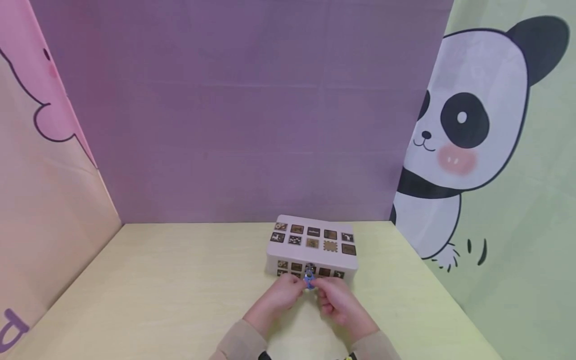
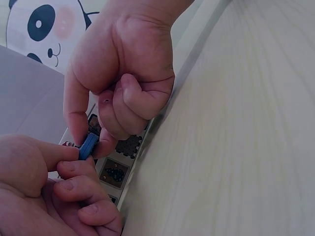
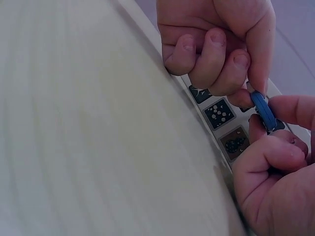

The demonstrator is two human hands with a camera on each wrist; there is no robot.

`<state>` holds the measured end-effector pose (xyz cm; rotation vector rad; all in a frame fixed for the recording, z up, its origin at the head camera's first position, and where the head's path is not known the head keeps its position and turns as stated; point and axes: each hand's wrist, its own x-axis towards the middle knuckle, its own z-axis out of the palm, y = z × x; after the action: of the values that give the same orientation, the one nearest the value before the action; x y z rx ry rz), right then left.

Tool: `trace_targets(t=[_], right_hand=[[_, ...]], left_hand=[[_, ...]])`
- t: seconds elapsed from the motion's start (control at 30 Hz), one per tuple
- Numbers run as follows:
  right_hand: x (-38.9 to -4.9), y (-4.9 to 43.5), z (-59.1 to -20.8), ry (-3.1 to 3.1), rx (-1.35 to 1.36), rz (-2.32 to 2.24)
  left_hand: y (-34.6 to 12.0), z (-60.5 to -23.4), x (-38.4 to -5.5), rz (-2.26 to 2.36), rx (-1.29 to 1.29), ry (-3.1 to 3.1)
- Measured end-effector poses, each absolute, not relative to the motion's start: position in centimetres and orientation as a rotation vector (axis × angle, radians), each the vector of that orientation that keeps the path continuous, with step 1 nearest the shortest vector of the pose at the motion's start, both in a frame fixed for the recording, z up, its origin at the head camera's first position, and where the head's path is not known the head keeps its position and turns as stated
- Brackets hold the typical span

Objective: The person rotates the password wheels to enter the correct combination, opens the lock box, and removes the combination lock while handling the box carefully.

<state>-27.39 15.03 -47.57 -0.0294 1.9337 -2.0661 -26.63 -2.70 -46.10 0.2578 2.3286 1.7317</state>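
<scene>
A white lidded box (image 1: 315, 254) printed with small dark picture squares stands in the head view, a metal latch (image 1: 310, 267) on its front. At the latch is a small blue padlock (image 1: 309, 281), also visible in the left wrist view as a blue body (image 2: 88, 146). My left hand (image 1: 286, 291) pinches the padlock from the left between thumb and fingers. From the other side my right hand (image 1: 335, 298) pinches it too, its remaining fingers curled in. Between the fingertips, part of the blue body (image 3: 264, 112) is hidden in the right wrist view.
The box stands on a pale wooden table (image 1: 180, 285), towards its back right. Behind rises a purple cloth wall (image 1: 234, 110). A panda print (image 1: 468, 115) covers the right side panel, and a pink figure (image 1: 54, 115) shows on the left one.
</scene>
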Motion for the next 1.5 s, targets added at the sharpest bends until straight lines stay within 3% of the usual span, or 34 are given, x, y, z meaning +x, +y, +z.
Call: trace_targets(t=[1.5], right_hand=[[-27.48, 14.49, -47.71, 1.926, 0.009, -2.108]], left_hand=[[-2.66, -46.09, -26.60, 1.727, 0.272, 2.327]])
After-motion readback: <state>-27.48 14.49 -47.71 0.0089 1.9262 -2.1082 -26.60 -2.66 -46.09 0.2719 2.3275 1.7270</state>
